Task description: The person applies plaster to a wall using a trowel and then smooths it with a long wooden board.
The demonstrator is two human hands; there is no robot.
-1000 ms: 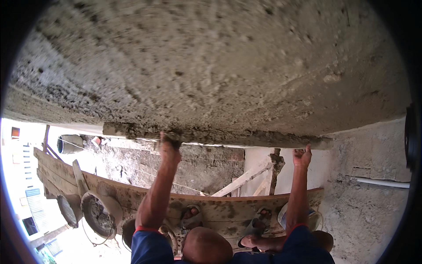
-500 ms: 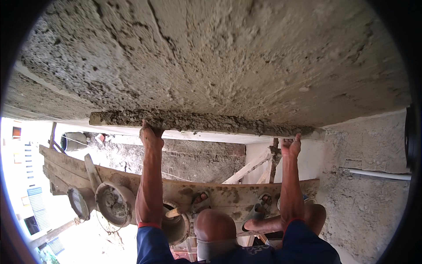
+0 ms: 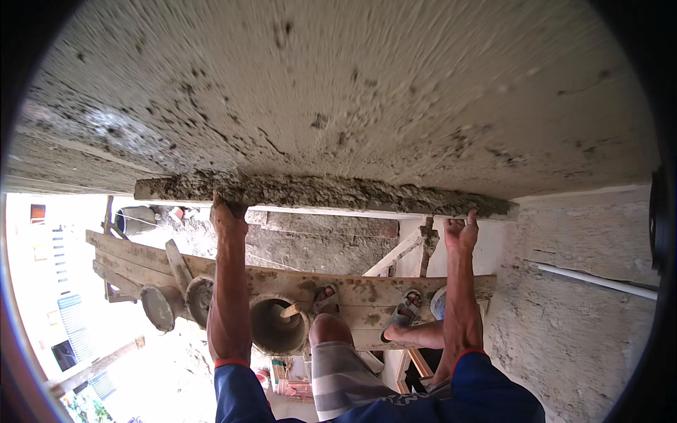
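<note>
In the head view, a long straightedge caked with grey mortar lies flat against the rough plastered ceiling, running from the left to the right just above both raised arms. The left hand is closed around the straightedge's lower edge near its left third, fingers wrapped over it; the right hand presses up under its right end with the fingers partly spread (whether they curl over the edge I cannot tell). Below the arms a wooden plank platform crosses the scene, carrying the person's two sandalled feet, a round bucket with a handle sticking up inside it, and two shallow mortar-crusted pans leaning at its left part. To the right stands a rough grey wall with a white pipe fixed along it. Wooden props rise behind the platform, partly blocked by the right forearm. Far left is washed out by daylight.
</note>
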